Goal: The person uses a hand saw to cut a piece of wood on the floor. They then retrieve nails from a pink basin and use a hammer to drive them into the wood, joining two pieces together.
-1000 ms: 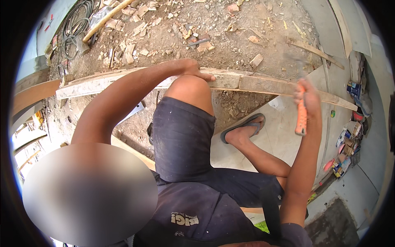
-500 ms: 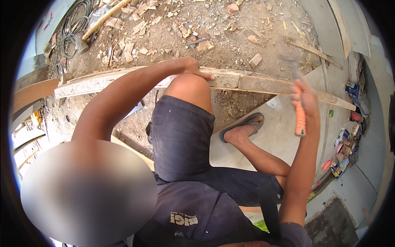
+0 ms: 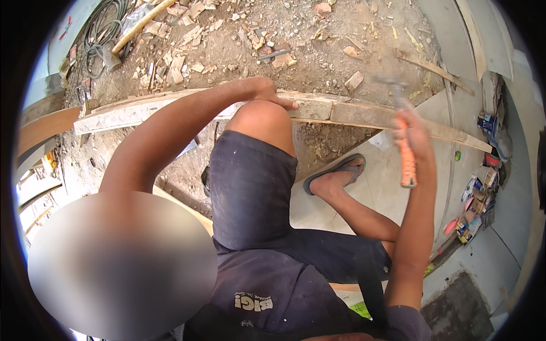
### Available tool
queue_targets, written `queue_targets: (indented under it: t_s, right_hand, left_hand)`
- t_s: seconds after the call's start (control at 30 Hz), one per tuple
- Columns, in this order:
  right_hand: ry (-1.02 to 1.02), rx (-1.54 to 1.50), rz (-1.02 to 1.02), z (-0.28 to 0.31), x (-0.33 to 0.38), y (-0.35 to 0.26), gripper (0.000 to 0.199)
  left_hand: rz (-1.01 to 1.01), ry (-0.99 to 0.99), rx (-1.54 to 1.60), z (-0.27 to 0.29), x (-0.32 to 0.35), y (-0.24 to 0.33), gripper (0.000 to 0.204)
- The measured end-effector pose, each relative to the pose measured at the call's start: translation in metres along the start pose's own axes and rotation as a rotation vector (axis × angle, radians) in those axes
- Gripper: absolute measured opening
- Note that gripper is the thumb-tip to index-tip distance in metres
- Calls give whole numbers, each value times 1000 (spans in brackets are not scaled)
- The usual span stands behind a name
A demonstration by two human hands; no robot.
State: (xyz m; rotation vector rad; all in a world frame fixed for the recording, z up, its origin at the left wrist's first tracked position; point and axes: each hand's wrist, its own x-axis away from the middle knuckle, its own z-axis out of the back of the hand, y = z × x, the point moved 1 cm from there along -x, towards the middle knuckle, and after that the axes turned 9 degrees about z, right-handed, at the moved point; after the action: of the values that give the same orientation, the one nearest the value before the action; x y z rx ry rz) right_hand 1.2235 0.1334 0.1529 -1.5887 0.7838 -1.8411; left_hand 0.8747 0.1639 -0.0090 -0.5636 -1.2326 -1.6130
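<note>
My right hand (image 3: pixel 413 132) is wrapped round the orange grip of a hammer (image 3: pixel 408 165). The hammer's metal head is smeared by motion and hangs above the right part of a long wooden beam (image 3: pixel 364 115). Across the view the beam lies past my raised knee. My left hand (image 3: pixel 267 92) grips the beam just beyond that knee, one finger stretched along its top; the other fingers are mostly hidden. A seam or joint shows in the wood to the right of this hand.
Dirt ground (image 3: pixel 318 62) strewn with wood chips spreads beyond the beam. Coiled black cable (image 3: pixel 102 34) and a wooden pole (image 3: pixel 139 29) lie far left. A loose wood strip (image 3: pixel 435 70) is far right. Small boxes and packets (image 3: pixel 475 210) line the right wall; my sandalled foot (image 3: pixel 341 176) rests on tiles.
My right hand and the hammer have shifted a little to the left, the hammer head still blurred. My left hand and the beam have stayed almost where they were.
</note>
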Motion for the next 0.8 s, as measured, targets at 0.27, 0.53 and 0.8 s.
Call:
queue_targets:
  t_s: [0.27,0.53,0.8]
  right_hand:
    - [-155,150,-244,-44,18,27,49]
    - [8,-140,-70,27,-4,6,8]
    - [-186,130,-214,-35,14,36,35]
  left_hand:
    - [27,-69,21,6,3,2,98]
    - [57,-5,35,3,6,0,97]
    - [32,-55,32,4,7,2,98]
